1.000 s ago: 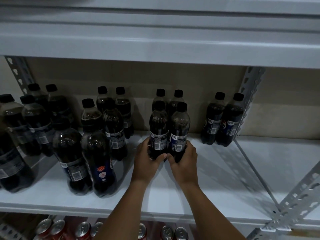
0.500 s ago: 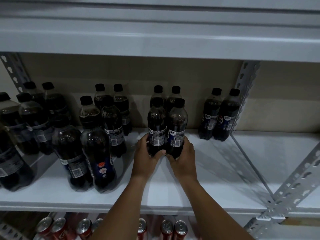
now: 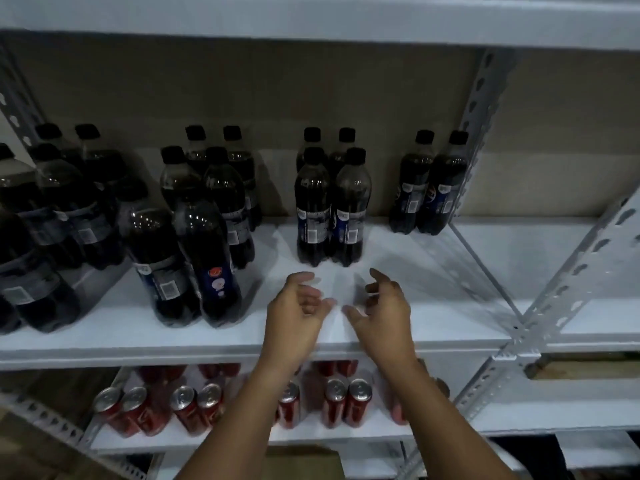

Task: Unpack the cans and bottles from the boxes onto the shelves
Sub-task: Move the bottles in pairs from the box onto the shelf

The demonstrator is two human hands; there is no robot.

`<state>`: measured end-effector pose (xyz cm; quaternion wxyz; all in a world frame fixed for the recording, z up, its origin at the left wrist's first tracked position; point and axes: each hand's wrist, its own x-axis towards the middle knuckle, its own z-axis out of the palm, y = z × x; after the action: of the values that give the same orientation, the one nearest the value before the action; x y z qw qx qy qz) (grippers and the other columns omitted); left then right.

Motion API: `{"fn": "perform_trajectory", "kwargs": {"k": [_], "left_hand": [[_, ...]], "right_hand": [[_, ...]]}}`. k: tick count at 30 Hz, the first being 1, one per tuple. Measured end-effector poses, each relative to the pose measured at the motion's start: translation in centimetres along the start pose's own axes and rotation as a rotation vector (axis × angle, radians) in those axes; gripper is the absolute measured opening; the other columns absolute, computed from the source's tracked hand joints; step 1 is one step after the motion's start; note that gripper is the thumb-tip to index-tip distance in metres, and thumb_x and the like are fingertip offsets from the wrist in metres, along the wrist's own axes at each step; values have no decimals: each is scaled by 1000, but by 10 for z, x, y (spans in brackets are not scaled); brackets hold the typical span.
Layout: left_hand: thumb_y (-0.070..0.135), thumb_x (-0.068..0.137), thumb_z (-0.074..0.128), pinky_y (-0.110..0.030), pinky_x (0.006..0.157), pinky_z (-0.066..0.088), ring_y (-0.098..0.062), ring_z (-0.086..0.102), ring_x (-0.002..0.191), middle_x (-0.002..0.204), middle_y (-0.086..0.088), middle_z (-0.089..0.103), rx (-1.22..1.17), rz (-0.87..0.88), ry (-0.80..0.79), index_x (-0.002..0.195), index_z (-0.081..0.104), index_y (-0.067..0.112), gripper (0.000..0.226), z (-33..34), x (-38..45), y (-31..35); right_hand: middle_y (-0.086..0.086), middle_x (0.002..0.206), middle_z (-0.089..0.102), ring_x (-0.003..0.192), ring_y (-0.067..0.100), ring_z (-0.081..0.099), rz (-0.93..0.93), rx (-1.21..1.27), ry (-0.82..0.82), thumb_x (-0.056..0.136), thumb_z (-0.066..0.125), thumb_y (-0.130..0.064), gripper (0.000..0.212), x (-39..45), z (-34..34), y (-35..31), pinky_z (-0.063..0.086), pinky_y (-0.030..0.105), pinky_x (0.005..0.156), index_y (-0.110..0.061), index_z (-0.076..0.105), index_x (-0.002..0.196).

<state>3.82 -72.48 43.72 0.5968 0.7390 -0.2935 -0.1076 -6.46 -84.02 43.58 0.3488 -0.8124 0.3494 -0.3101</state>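
Note:
Two dark cola bottles [image 3: 330,209] with black caps stand side by side on the white shelf [image 3: 415,292], in front of another pair. My left hand [image 3: 298,306] and my right hand [image 3: 381,306] hover just in front of them, apart from the bottles, fingers loosely curled and holding nothing. More dark bottles [image 3: 194,237] stand in rows to the left, and a pair of bottles [image 3: 427,192] stands at the back right. Red cans [image 3: 346,400] line the lower shelf [image 3: 173,439].
A perforated grey upright [image 3: 481,98] and a diagonal brace [image 3: 571,271] bound the shelf bay on the right. A second shelf bay [image 3: 554,244] lies beyond them. A cardboard box [image 3: 301,462] shows at the bottom edge, below the cans.
Both hands have let go of the two front bottles and drawn back toward the shelf's front edge. The bottles stay standing. The view has tilted down, showing more of the can shelf.

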Motion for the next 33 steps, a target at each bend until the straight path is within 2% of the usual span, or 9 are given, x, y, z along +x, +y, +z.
{"fn": "perform_trajectory", "kwargs": {"k": [2,5,9,12,17,21,26,28,33], "left_hand": [[18,89,79,-15,79,53,-5,68,89,93,9,71,-57,38,-37,115,62,31,34,-3,-33,7],[14,93,75,-18,81,55,-11,70,93,95,10,71,-195,70,-59,118,63,29,32,-4,-75,-7],[6,92,73,-20,79,53,-12,68,88,99,5,70,-189,6,-114,120,63,22,34,1,-122,-81],[7,92,74,-21,81,53,-11,68,90,101,7,71,-85,-93,-168,119,64,24,34,1,-159,-166],[0,90,70,-27,84,55,-16,68,95,110,-5,71,129,-258,-315,125,64,8,36,4,-217,-318],[-11,92,58,-19,78,46,-13,55,88,99,-5,59,76,-463,-489,112,64,11,30,38,-269,-435],[-3,93,61,-16,61,45,-5,51,65,82,-2,53,163,-575,-601,97,64,9,13,82,-324,-559],[-4,86,71,-25,68,50,-9,58,71,84,-4,63,188,-586,-673,97,67,5,15,96,-343,-599],[28,73,89,-37,90,56,-20,66,101,109,0,69,519,-581,-923,110,71,20,42,110,-366,-650]], "right_hand": [[-5,109,57,80,5,54,-64,44,60,86,79,-19,64,-32,-1,-1,44,7,72,-21,49,142],[-6,100,60,85,7,58,-139,114,161,90,74,-19,45,-78,6,7,45,12,76,-21,57,132],[-2,99,64,87,7,61,-126,119,141,89,76,-16,36,-132,38,51,46,13,78,-17,63,122],[-4,84,62,74,8,58,-60,54,9,86,77,-15,31,-175,78,105,45,17,67,-16,65,115],[1,88,67,76,20,65,153,-36,-306,82,76,-5,33,-252,157,219,57,40,74,-15,68,113],[10,96,74,89,28,69,274,-223,-484,80,75,-7,30,-308,215,308,43,18,76,-10,72,109],[11,106,73,99,30,69,433,-452,-870,83,75,-24,31,-362,281,413,53,31,83,-14,71,111],[15,110,72,102,32,69,460,-521,-996,89,68,-27,30,-379,304,445,54,35,87,-9,71,113],[14,122,65,111,29,64,452,-667,-1130,97,61,-18,28,-410,335,486,53,38,89,-6,62,122]]}}
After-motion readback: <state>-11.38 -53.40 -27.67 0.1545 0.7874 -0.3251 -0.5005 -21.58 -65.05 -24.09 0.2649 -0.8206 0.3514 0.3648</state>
